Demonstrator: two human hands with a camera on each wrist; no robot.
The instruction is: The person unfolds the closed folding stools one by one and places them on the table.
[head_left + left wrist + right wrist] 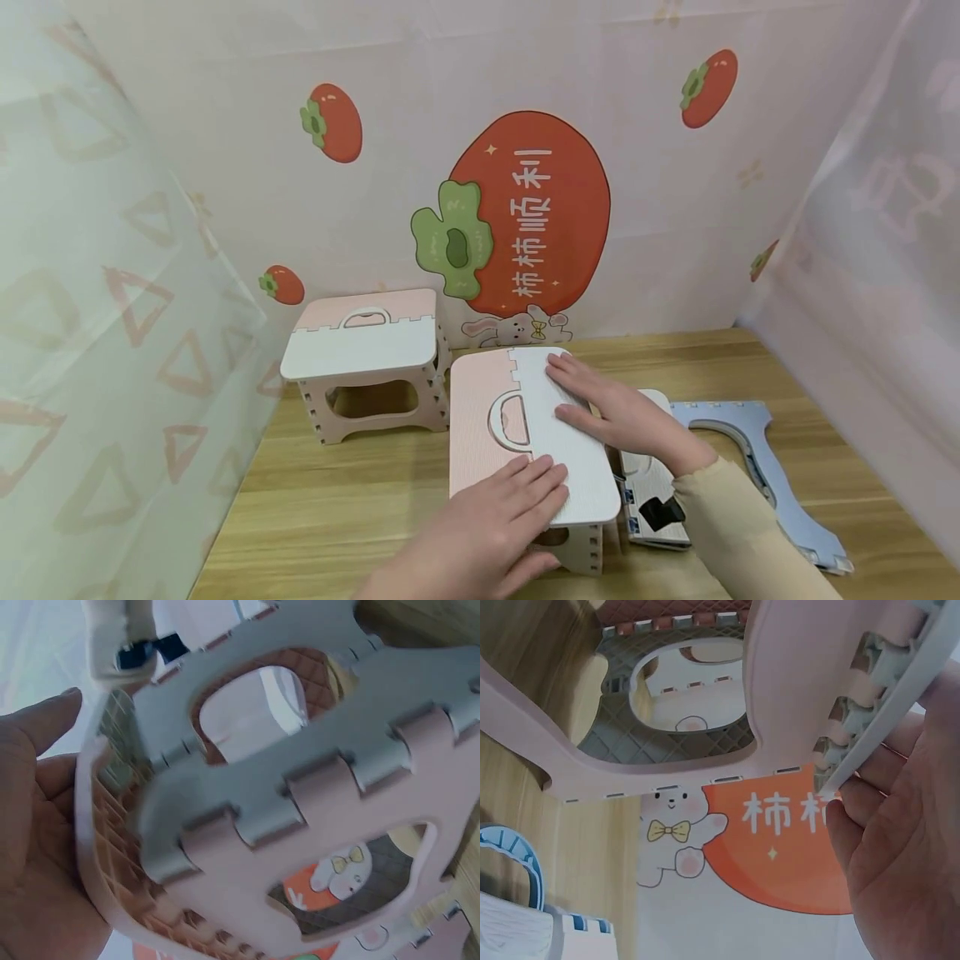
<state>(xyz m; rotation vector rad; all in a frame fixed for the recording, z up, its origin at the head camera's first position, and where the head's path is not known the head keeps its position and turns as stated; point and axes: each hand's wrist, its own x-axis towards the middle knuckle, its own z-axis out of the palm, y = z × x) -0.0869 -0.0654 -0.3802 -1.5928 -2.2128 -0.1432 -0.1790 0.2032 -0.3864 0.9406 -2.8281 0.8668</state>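
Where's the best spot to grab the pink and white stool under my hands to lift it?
Probably under the seat rim, from its left and right sides together: the stool stands upright on unfolded legs, and the rim juts past them, leaving room underneath. The handle looks flush, so likely harder to hook.

Far stool [352, 354] left of near stool [477, 417]

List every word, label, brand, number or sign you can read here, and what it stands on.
"柿柿顺利": large printed persimmon, back wall.
Too cropped to read: white strokes on the left wrist view's orange patch.
Too blurred: faint pink marks on the right wall.
None readable on the front stool.
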